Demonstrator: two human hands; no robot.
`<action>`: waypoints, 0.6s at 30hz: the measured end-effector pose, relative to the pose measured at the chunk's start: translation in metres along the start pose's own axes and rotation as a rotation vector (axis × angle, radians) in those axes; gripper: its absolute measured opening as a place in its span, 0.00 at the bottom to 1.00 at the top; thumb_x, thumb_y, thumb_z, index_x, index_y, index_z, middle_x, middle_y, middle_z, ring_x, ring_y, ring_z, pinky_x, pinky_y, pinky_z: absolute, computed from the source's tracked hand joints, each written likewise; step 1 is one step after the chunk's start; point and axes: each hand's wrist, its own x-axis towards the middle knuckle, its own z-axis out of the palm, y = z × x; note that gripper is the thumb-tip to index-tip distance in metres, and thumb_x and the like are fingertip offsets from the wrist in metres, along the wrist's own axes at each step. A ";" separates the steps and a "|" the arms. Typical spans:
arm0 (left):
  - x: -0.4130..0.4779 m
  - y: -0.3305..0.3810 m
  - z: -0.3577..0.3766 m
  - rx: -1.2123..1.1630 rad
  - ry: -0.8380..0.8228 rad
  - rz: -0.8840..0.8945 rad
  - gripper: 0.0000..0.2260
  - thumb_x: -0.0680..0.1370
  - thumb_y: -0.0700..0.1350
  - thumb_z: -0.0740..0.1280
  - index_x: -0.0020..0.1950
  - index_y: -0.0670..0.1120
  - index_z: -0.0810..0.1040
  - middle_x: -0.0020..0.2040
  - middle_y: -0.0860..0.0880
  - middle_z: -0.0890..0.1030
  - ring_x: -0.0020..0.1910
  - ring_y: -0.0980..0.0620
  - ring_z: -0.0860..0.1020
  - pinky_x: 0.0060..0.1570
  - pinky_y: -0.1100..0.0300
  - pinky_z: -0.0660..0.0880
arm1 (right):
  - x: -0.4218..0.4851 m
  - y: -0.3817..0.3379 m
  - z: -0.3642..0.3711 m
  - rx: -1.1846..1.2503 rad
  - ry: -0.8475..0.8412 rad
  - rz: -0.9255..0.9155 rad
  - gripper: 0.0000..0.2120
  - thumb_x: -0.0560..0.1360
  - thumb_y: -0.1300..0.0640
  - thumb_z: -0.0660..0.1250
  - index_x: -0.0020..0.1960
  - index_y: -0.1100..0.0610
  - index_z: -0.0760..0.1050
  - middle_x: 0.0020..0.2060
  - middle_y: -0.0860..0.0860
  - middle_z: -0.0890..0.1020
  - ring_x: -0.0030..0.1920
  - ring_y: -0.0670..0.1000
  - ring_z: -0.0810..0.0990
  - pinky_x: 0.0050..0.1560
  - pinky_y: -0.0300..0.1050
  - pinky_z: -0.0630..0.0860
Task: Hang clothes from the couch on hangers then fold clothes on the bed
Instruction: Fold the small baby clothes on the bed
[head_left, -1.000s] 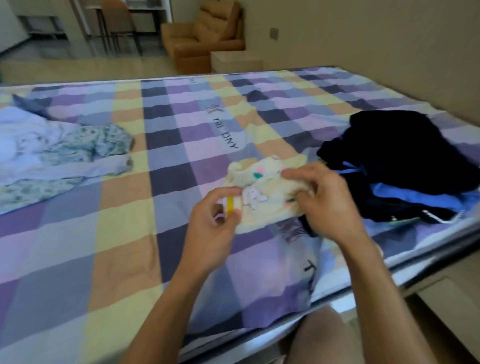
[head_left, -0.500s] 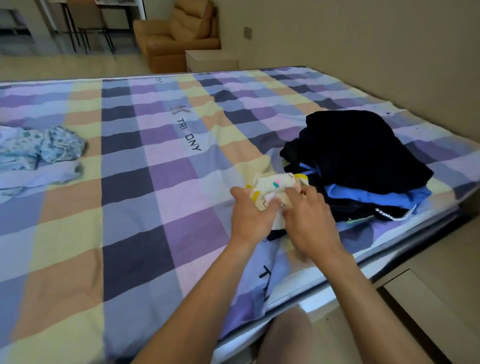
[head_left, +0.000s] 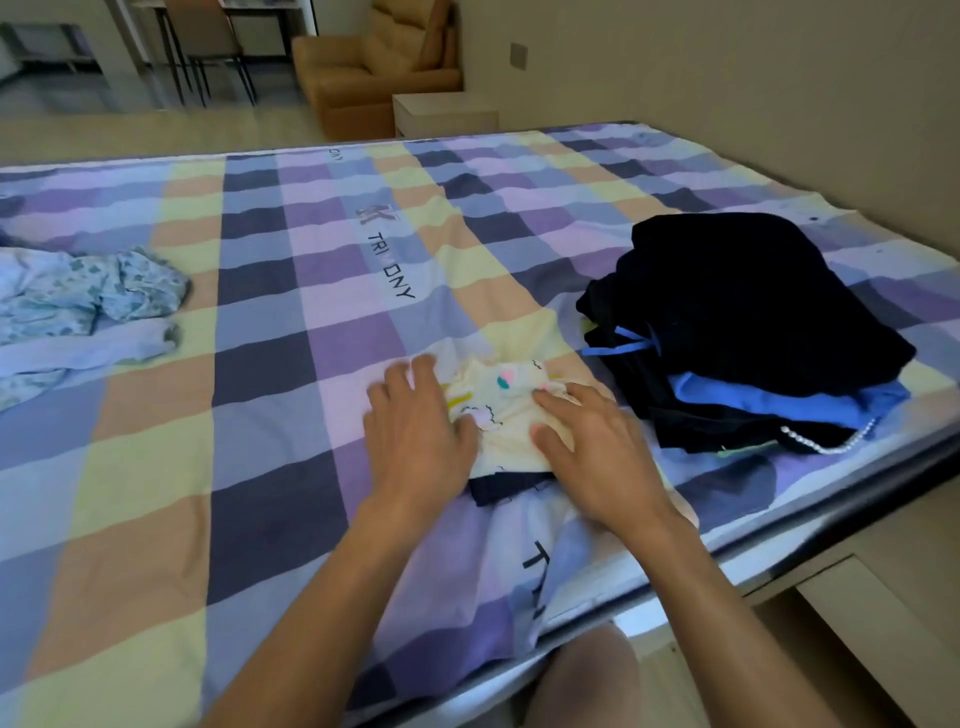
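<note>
A small folded cream garment (head_left: 501, 410) with pastel prints lies on the checked bed (head_left: 270, 395) near its front edge, on top of a dark folded piece (head_left: 501, 488). My left hand (head_left: 415, 436) lies flat on its left side with fingers spread. My right hand (head_left: 592, 447) presses flat on its right side. A stack of folded dark and blue clothes (head_left: 737, 332) sits just to the right. Loose pale blue patterned clothes (head_left: 78, 312) lie at the bed's left.
A tan couch (head_left: 374, 62) stands beyond the bed's far edge, with a small beige cabinet (head_left: 444, 111) beside it and a chair (head_left: 208, 47) further left. A wall runs along the bed's right side. My knee (head_left: 587, 675) is against the bed's front edge.
My hands carried the cream garment rightward and set it down beside the dark stack. Both hands went from pinching it to lying flat on it.
</note>
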 end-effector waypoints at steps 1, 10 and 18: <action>-0.002 0.005 -0.003 0.024 0.139 0.203 0.26 0.73 0.39 0.69 0.71 0.46 0.69 0.71 0.42 0.70 0.67 0.38 0.68 0.59 0.46 0.70 | 0.002 0.000 -0.001 -0.073 0.051 -0.007 0.24 0.75 0.43 0.59 0.70 0.47 0.77 0.72 0.52 0.73 0.72 0.56 0.70 0.71 0.58 0.67; 0.019 -0.032 0.031 0.035 -0.334 0.400 0.40 0.74 0.72 0.47 0.83 0.56 0.50 0.84 0.54 0.46 0.82 0.51 0.45 0.79 0.46 0.48 | -0.004 0.007 0.026 -0.113 -0.069 0.048 0.35 0.81 0.37 0.38 0.82 0.53 0.52 0.80 0.52 0.60 0.81 0.54 0.55 0.79 0.57 0.53; 0.010 -0.035 0.018 -0.223 -0.420 0.279 0.41 0.77 0.66 0.65 0.83 0.55 0.50 0.83 0.54 0.46 0.81 0.56 0.47 0.80 0.51 0.48 | -0.002 0.009 0.021 -0.054 -0.127 0.068 0.38 0.78 0.32 0.43 0.83 0.50 0.49 0.82 0.51 0.55 0.81 0.51 0.50 0.79 0.59 0.48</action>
